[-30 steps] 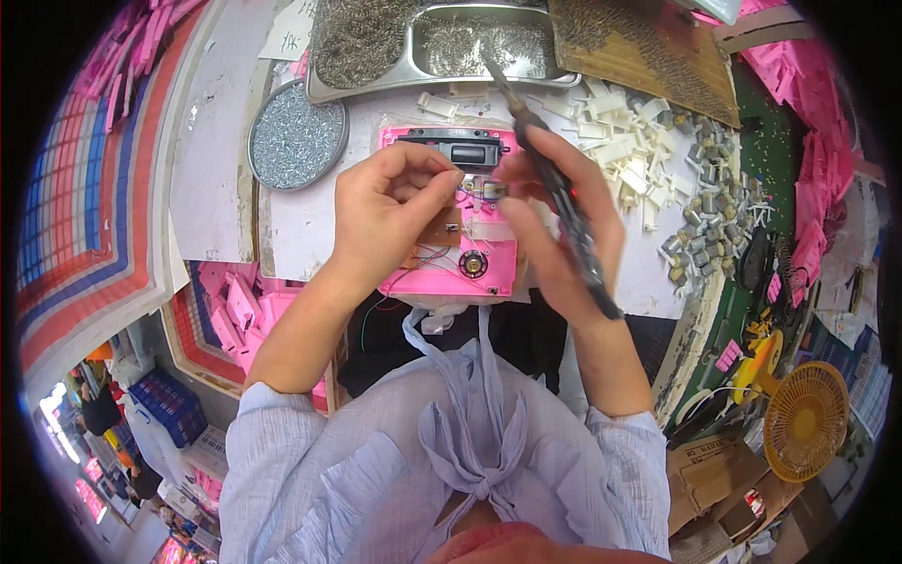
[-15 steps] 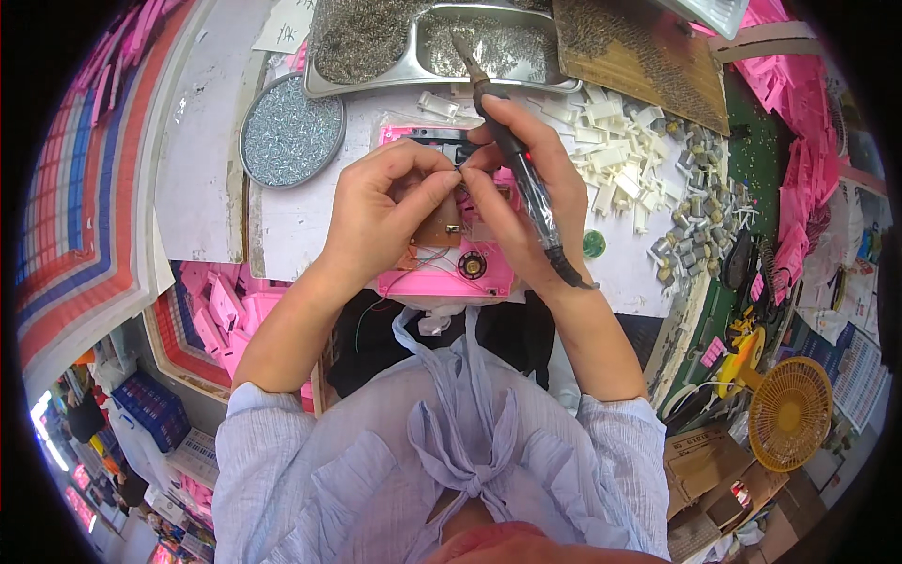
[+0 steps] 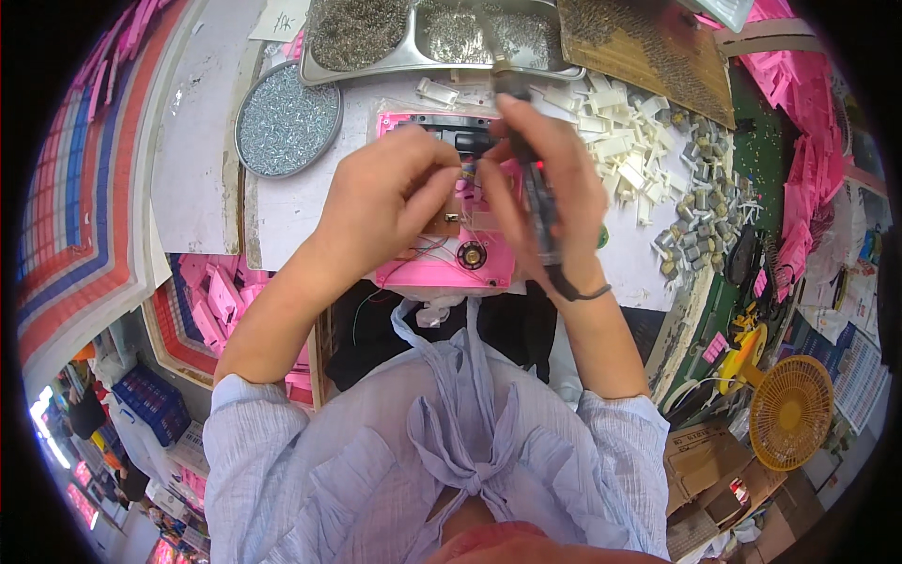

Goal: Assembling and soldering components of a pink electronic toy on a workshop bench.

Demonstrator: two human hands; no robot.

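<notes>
A pink plastic casing (image 3: 413, 274) lies on the table in front of me, with a small round speaker (image 3: 472, 255), thin wires and a brown board (image 3: 442, 226) inside. My left hand (image 3: 381, 197) hovers over the casing's left side, thumb and fingertips pinched together. Whatever they pinch is too small to make out. My right hand (image 3: 568, 174), smeared by motion, holds a black soldering iron (image 3: 538, 202) against its palm, the tip pointing away from me. Its thumb and forefinger sit close to my left fingertips, over the casing's upper part.
A round dish of small screws (image 3: 289, 122) stands at the left. Beyond the casing is a metal tray (image 3: 413, 68) of small metal parts, beside a brown board (image 3: 658, 56). White plastic pieces (image 3: 625, 160) and small motors (image 3: 695, 207) lie heaped at the right.
My right hand has moved slightly right and away from my left fingertips, and the soldering iron has swung with it. My left hand remains pinched over the casing.
</notes>
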